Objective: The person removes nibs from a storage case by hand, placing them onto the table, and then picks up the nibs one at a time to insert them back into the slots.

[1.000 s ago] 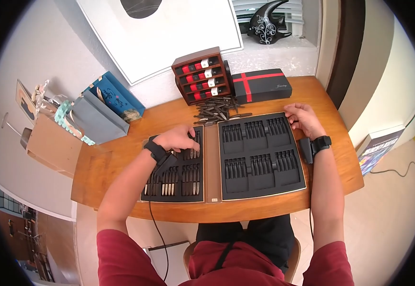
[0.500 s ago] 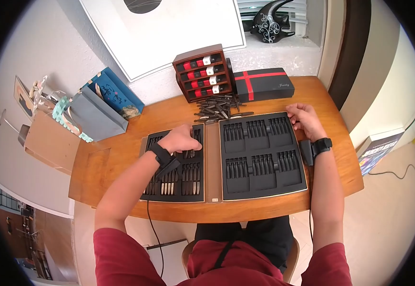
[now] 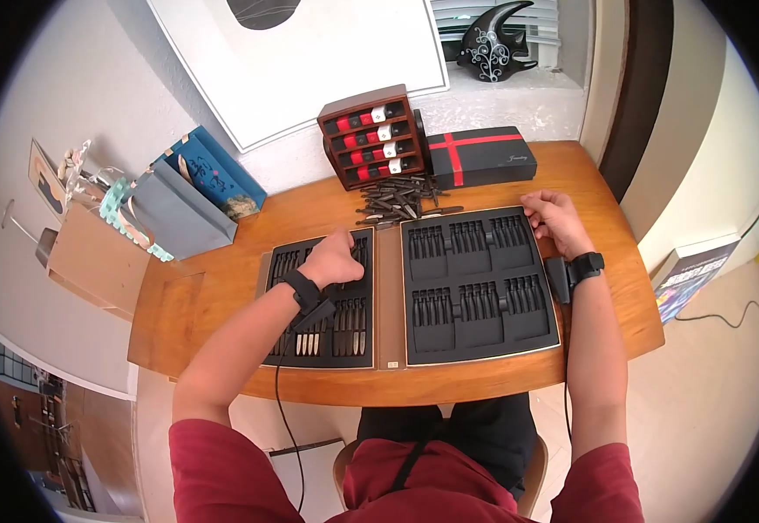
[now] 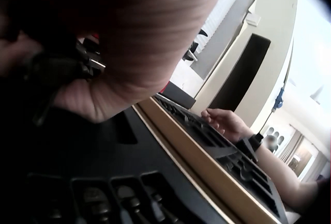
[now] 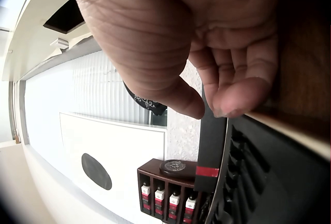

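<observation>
The left hand (image 3: pixel 331 261) is held over the left half of the open case (image 3: pixel 389 301), where slim tools (image 3: pixel 309 345) are slotted; whether its fingers are clenched on anything cannot be told. Behind the case, loose tools (image 3: pixel 399 197) are heaped; by its right edge, the right hand (image 3: pixel 557 218) is held loosely curled, fingers released.

Left hand (image 4: pixel 132 53) over black tray (image 4: pixel 88 146)

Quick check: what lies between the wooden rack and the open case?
A loose pile of dark, slender pieces lies between the rack and the case; the head view shows it.
</observation>
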A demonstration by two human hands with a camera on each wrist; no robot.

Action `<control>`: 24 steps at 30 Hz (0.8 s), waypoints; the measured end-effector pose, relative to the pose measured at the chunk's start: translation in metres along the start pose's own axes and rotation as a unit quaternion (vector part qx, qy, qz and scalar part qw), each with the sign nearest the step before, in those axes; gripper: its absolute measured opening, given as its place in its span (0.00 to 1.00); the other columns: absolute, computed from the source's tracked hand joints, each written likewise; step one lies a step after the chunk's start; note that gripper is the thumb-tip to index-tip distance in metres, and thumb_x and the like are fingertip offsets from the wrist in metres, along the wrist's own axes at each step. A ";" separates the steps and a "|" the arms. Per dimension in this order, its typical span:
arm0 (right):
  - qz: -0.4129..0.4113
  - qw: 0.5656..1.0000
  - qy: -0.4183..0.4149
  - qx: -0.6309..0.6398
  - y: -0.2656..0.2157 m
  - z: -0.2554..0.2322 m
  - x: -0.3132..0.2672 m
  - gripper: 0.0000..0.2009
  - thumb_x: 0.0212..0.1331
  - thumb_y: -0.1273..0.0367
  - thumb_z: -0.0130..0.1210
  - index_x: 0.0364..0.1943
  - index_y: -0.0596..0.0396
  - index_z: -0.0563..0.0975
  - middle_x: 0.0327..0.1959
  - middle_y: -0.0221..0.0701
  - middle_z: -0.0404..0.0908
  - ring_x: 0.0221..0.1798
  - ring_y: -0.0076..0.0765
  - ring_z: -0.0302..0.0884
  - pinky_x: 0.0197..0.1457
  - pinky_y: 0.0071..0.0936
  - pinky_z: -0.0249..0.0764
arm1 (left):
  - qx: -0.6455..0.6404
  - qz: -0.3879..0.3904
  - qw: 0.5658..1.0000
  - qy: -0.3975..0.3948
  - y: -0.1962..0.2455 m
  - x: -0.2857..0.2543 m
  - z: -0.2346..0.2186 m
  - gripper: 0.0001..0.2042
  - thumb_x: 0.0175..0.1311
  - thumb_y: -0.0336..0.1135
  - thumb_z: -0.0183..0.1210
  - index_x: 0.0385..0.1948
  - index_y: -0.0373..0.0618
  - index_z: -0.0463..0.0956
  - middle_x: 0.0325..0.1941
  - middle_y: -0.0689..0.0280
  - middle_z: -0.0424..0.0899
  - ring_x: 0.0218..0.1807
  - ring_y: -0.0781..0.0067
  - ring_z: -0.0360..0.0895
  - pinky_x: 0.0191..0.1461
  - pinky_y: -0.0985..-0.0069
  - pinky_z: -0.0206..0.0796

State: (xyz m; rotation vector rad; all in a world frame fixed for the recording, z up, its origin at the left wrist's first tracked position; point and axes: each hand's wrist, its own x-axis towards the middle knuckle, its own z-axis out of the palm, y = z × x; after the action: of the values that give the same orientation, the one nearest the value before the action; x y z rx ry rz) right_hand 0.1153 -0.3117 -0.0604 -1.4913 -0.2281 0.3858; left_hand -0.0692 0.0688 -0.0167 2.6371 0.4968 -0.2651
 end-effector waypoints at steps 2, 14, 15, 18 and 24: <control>-0.003 1.000 -0.002 0.004 0.000 0.000 0.000 0.08 0.69 0.65 0.64 0.38 0.55 0.79 0.29 0.21 0.77 0.27 0.15 0.72 0.23 0.15 0.71 | 0.013 -0.013 1.000 0.001 0.000 0.001 0.001 0.27 0.45 0.29 0.65 0.52 0.30 0.72 0.45 0.45 0.84 0.51 0.45 0.84 0.56 0.64 0.75; -0.002 1.000 0.001 -0.005 -0.001 0.002 -0.001 0.08 0.70 0.66 0.63 0.37 0.55 0.79 0.28 0.21 0.77 0.27 0.15 0.73 0.23 0.15 0.71 | 0.069 0.017 0.996 0.046 -0.020 0.021 0.012 0.24 0.46 0.27 0.64 0.50 0.31 0.72 0.44 0.42 0.83 0.51 0.41 0.83 0.57 0.62 0.74; -0.002 1.000 0.001 -0.012 -0.002 0.002 -0.001 0.08 0.70 0.66 0.63 0.37 0.55 0.79 0.28 0.21 0.77 0.27 0.15 0.73 0.23 0.15 0.71 | 0.068 0.020 0.997 0.042 -0.021 0.022 0.011 0.24 0.47 0.27 0.64 0.50 0.31 0.72 0.45 0.41 0.83 0.52 0.40 0.82 0.57 0.61 0.74; -0.004 1.000 0.003 -0.018 -0.002 0.003 -0.002 0.08 0.70 0.66 0.63 0.37 0.55 0.79 0.28 0.21 0.77 0.27 0.15 0.73 0.24 0.16 0.71 | 0.070 0.017 0.997 0.031 -0.019 0.022 0.010 0.24 0.48 0.26 0.63 0.51 0.30 0.72 0.47 0.40 0.83 0.53 0.39 0.82 0.58 0.60 0.73; -0.004 1.000 -0.001 -0.022 -0.002 0.003 -0.001 0.08 0.70 0.66 0.62 0.36 0.55 0.79 0.28 0.22 0.77 0.27 0.16 0.73 0.24 0.16 0.71 | 0.018 0.012 1.000 -0.019 -0.011 0.016 -0.010 0.20 0.49 0.24 0.60 0.47 0.31 0.73 0.36 0.50 0.82 0.34 0.53 0.81 0.36 0.62 0.72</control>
State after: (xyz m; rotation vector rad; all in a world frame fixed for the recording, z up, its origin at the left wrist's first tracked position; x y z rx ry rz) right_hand 0.1137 -0.3096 -0.0583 -1.5339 -0.2453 0.3775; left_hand -0.0577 0.0873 -0.0168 2.6662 0.4531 -0.3180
